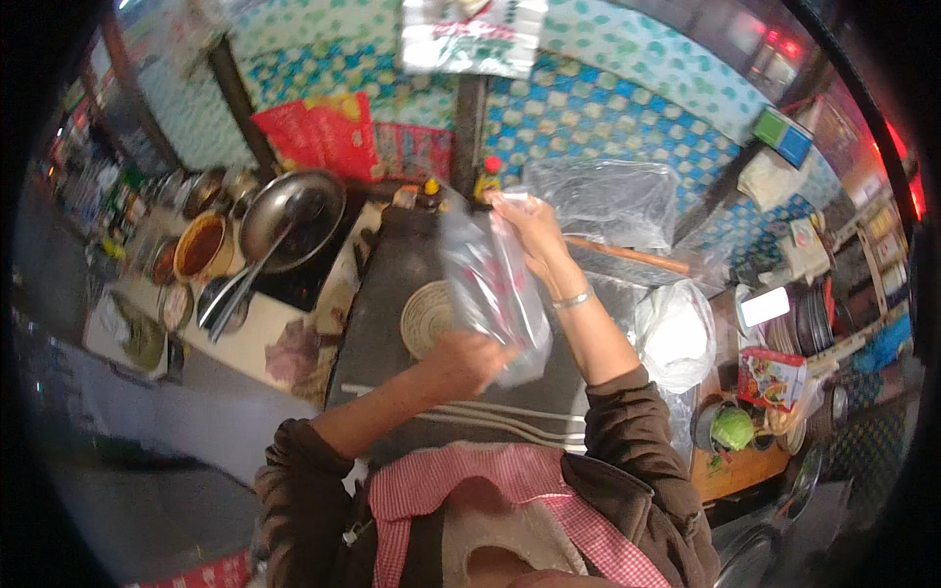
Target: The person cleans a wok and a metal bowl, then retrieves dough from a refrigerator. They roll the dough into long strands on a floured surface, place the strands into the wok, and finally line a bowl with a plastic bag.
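Note:
A clear plastic bag (480,269) with reddish print stretches between my two hands above the dark worktop (387,294); part of it is smeared by motion. My right hand (529,227), with a bracelet at its wrist, pinches the bag's far end. Lower down, my left hand (470,361) is closed on the near part of the bag. Beneath and left of the bag lies a round patterned plate (425,319), partly covered by the bag and my left hand. Long pale dough strips (510,423) run across the worktop's near edge.
Left stands a wok (294,220) with a long-handled utensil, beside a pot of reddish-brown contents (203,247). A wooden rolling pin (627,255) lies right of my right wrist. Further right are a white plastic bag (674,338) and a pot holding green cabbage (731,428).

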The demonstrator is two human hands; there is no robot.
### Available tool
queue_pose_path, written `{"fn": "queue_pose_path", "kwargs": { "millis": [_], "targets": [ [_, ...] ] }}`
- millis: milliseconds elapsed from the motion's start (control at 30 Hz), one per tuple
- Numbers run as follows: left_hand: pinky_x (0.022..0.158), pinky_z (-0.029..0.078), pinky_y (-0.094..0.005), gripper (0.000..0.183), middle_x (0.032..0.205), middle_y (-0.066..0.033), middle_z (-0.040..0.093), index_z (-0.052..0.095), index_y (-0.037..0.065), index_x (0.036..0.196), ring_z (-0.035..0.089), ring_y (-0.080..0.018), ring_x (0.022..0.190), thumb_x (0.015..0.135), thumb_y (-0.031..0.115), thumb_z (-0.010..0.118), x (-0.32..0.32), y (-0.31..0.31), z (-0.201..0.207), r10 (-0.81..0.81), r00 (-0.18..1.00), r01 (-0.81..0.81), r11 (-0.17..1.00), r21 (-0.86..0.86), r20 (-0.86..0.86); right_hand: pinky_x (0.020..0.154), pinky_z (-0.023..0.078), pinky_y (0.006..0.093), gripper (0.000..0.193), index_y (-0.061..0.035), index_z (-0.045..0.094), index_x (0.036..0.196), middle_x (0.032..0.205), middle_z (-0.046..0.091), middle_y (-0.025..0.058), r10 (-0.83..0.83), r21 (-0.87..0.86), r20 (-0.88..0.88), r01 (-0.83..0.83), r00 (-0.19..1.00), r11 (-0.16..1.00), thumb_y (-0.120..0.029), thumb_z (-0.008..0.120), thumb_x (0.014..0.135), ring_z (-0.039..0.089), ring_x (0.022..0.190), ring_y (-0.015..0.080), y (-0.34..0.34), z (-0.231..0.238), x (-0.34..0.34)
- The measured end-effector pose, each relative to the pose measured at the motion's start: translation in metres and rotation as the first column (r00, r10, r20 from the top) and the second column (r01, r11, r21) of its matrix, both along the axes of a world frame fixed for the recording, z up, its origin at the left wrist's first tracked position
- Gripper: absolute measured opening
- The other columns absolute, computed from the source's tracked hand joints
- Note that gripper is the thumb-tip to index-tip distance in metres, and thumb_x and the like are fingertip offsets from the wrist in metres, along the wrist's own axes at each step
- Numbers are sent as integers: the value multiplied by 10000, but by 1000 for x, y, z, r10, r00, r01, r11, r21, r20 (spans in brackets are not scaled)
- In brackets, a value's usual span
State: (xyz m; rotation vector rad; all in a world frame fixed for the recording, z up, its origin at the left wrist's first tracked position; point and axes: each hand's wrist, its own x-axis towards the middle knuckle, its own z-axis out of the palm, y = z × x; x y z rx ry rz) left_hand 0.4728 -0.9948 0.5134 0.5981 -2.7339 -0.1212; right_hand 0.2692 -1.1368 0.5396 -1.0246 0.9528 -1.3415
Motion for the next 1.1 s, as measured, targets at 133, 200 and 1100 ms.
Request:
{"fn": "queue_pose_path", "kwargs": {
  "millis": [133, 200, 1100],
  "targets": [
    [1035, 495, -414, 785, 1196, -130, 673, 585, 48, 1391, 633, -291, 1208, 716, 287, 907, 29, 18, -8, 193, 831, 45, 911, 410, -521, 680, 553, 259, 142, 39, 747, 1065, 890, 738, 63, 256, 106, -308, -235, 916, 966, -4, 666, 956, 694, 815, 118, 85, -8, 20],
    [1080, 461, -402, 732, 1216, -145, 659, 602, 33, 1346, 612, -282, 1229, 703, 182, 919, 27, -2, 5, 486, 567, -58, 829, 557, -665, 705, 565, 266, 141, 39, 749, 1050, 906, 749, 70, 340, 48, -292, -342, 894, 939, 11, 705, 919, 700, 808, 122, 109, -18, 15],
    [902, 568, -320, 390, 1212, -111, 719, 671, 3, 1240, 704, -167, 1045, 877, 84, 790, 18, 47, -195, 338, 921, 26, 445, 895, -195, 976, 522, 445, 534, -133, 662, 1280, 1266, 663, 165, -3, 31, -966, 128, 259, 991, -301, 830, 802, 643, 1161, 355, 175, -221, -95]
  ]
}}
